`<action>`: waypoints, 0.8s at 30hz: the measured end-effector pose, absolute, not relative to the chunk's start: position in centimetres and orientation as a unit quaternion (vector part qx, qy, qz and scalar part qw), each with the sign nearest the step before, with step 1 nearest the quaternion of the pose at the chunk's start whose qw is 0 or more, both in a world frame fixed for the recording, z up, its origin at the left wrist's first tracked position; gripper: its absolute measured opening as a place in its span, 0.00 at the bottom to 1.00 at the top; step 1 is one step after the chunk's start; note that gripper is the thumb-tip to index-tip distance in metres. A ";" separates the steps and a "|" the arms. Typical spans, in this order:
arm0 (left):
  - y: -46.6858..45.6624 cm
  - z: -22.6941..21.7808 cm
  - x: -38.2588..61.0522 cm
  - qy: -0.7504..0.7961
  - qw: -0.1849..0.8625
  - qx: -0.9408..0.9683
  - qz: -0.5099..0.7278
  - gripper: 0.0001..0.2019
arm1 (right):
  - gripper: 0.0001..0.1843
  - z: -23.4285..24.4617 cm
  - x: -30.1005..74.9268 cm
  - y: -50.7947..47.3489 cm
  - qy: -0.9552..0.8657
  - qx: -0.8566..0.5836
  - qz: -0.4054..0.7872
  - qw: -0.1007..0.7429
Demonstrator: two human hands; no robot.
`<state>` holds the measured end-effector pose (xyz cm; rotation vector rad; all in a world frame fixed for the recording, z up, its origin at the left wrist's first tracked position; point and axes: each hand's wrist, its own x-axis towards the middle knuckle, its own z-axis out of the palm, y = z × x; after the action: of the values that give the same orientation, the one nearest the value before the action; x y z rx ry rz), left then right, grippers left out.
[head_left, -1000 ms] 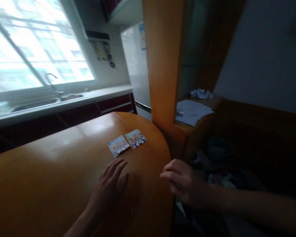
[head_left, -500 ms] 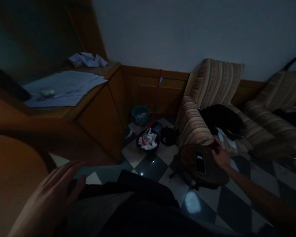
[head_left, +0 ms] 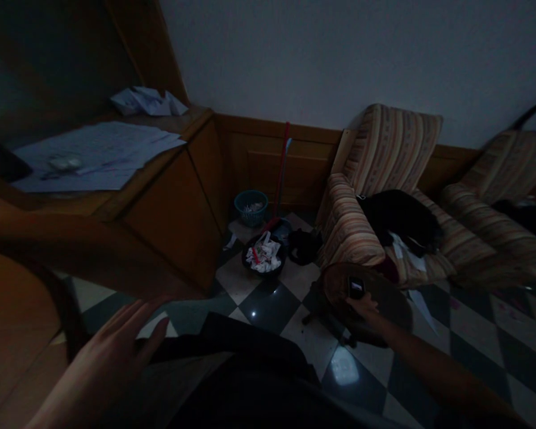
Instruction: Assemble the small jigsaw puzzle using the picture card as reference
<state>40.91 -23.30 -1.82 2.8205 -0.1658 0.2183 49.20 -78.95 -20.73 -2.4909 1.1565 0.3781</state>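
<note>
My right hand (head_left: pixel 365 307) reaches in from the right over the round stool (head_left: pixel 390 304). Its fingers are closed about the near end of a dark smartphone (head_left: pixel 356 287) that lies on the stool top; the hand covers the lower part of the phone. Beside the stool, against the front of the striped armchair (head_left: pixel 352 229), is a dark red thing (head_left: pixel 388 271) too dim to name. At lower left my left hand (head_left: pixel 116 345) is held palm down with nothing in it, fingers stretched and thumb apart, above my dark-clothed lap.
A black bin (head_left: pixel 264 271) full of crumpled paper stands on the checkered floor, near a teal basket (head_left: pixel 250 199) and a red-handled broom (head_left: pixel 282 173). Papers (head_left: pixel 98 149) cover the wooden cabinet at left. Black clothing (head_left: pixel 399 217) lies on the armchair seat.
My right hand has let go of the dark red thing by the armchair and moved left onto the phone. My left hand stays open, shifted slightly.
</note>
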 end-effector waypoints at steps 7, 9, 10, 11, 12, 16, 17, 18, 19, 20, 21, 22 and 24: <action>-24.1 -0.7 39.9 0.036 0.337 0.941 0.013 0.21 | 0.37 -15.2 52.2 -72.8 0.155 -0.924 0.083 0.340; -25.6 0.1 39.5 0.058 0.443 0.895 -0.008 0.21 | 0.45 -12.2 52.9 -67.9 0.047 -0.918 0.071 0.388; -26.5 0.5 39.2 0.066 0.501 0.863 -0.019 0.21 | 0.47 -10.4 52.9 -65.1 -0.006 -0.910 0.070 0.409; -27.6 0.9 38.9 0.071 0.564 0.822 -0.028 0.22 | 0.50 -8.4 52.5 -62.1 -0.073 -0.894 0.078 0.435; -28.6 1.2 38.6 0.070 0.628 0.774 -0.035 0.25 | 0.51 -6.2 51.8 -59.2 -0.153 -0.865 0.093 0.468; -31.6 2.7 36.8 0.033 0.834 0.550 0.020 0.38 | 0.47 1.2 47.2 -49.4 -0.284 -0.773 0.166 0.542; -31.9 3.2 36.2 0.053 0.859 0.507 0.050 0.37 | 0.46 2.4 46.0 -47.6 -0.289 -0.749 0.206 0.559; -31.8 3.8 35.4 0.067 0.862 0.495 0.082 0.37 | 0.44 3.3 44.8 -46.1 -0.291 -0.717 0.246 0.584; -31.6 4.5 34.6 0.078 0.863 0.487 0.111 0.35 | 0.40 3.9 43.8 -44.8 -0.298 -0.667 0.300 0.613; -31.1 5.1 33.6 0.091 0.869 0.466 0.136 0.33 | 0.35 4.2 42.8 -43.7 -0.284 -0.615 0.352 0.645; -30.5 5.7 32.7 0.103 0.871 0.452 0.161 0.32 | 0.30 4.5 42.0 -42.8 -0.258 -0.563 0.400 0.675; -29.8 6.2 31.6 0.114 0.872 0.441 0.180 0.32 | 0.27 4.5 41.3 -42.0 -0.232 -0.510 0.447 0.697; -28.3 6.9 29.7 0.129 0.869 0.431 0.206 0.31 | 0.25 4.5 40.0 -40.7 -0.191 -0.414 0.534 0.712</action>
<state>29.66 -28.33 6.94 0.9029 0.2696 0.4318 40.05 -40.72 4.49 -0.9171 -0.4237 1.1841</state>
